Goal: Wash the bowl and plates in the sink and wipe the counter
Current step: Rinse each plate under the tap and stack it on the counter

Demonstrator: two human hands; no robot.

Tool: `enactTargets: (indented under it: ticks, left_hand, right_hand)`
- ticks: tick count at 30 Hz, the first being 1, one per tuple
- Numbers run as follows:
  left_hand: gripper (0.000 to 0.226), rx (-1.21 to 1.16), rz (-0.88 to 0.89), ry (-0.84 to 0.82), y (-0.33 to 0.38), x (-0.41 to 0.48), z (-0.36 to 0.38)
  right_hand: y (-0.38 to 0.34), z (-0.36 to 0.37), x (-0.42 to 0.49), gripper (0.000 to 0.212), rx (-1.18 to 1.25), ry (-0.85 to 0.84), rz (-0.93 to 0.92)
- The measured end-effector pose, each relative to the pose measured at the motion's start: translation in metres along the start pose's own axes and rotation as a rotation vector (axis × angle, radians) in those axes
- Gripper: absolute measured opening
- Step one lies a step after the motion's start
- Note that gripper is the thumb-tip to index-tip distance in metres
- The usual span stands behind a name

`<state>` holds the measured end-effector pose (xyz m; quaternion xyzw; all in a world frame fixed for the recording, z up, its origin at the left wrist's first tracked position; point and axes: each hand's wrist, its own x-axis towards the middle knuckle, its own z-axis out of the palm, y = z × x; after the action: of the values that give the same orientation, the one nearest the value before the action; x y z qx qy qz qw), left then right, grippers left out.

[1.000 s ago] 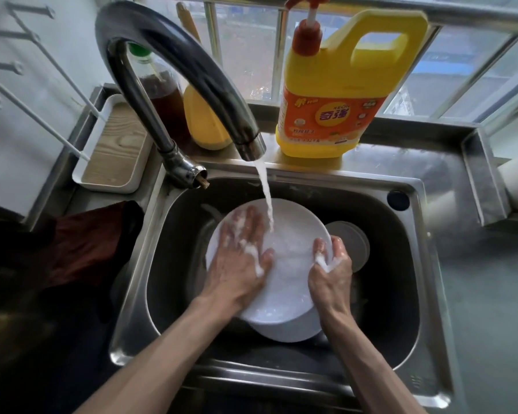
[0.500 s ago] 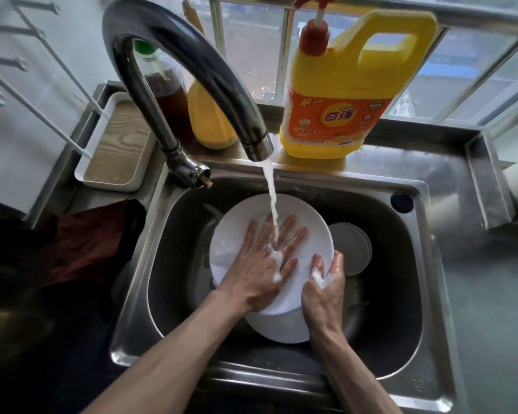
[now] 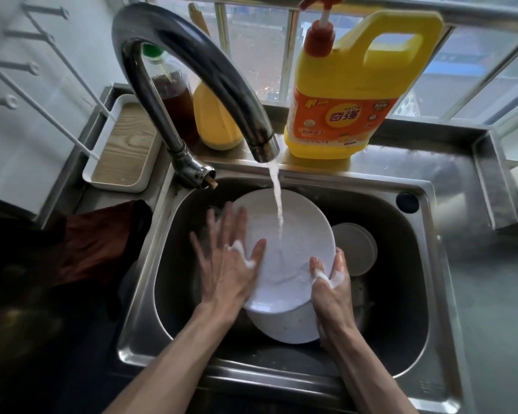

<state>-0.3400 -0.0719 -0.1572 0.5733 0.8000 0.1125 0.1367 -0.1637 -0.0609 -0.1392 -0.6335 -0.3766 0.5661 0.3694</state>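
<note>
1. My left hand (image 3: pixel 231 264) lies flat on the left side of the top plate (image 3: pixel 287 249). Its fingers (image 3: pixel 235 225) are straight and spread wide, and there are suds near the thumb.
2. My right hand (image 3: pixel 331 291) holds the same plate by its right rim. The thumb is on the face, the other fingers (image 3: pixel 340 261) are curled behind the edge, and there is foam over the knuckles.
3. The top plate is white and sits inside the sink (image 3: pixel 150 264), over a second plate (image 3: pixel 284 327) whose near edge shows beneath it.
4. Water (image 3: pixel 277 201) runs from the faucet (image 3: pixel 192 55) and lands on the middle of the top plate, between my hands.
5. A round white dish (image 3: pixel 353 249) lies in the sink just beyond my right hand. I cannot tell whether it is the bowl turned over.
6. On the ledge behind the sink stands a yellow detergent jug (image 3: pixel 341 109) with a red pump. A smaller yellow bottle (image 3: pixel 216 121) and a bottle of dark liquid (image 3: pixel 174 94) stand behind the faucet.
7. A dark red cloth (image 3: pixel 93 243) lies left of the sink, with a white tray (image 3: pixel 123 144) beyond it. The grey bench (image 3: pixel 497 309) runs along the right.
</note>
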Motion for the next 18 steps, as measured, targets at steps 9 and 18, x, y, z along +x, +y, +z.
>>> enactTargets:
  ticks: [9,18]
  left_hand:
    - [0.080,-1.172,-0.904,0.140,0.017,-0.019,-0.004]
    - [0.038,-1.381,-0.750,0.072,0.002,-0.024,-0.021]
  right_hand:
    - [-0.003,0.000,0.005,0.016,0.013,0.073,-0.016]
    - [0.002,0.004,0.017,0.025,0.006,0.118,0.116]
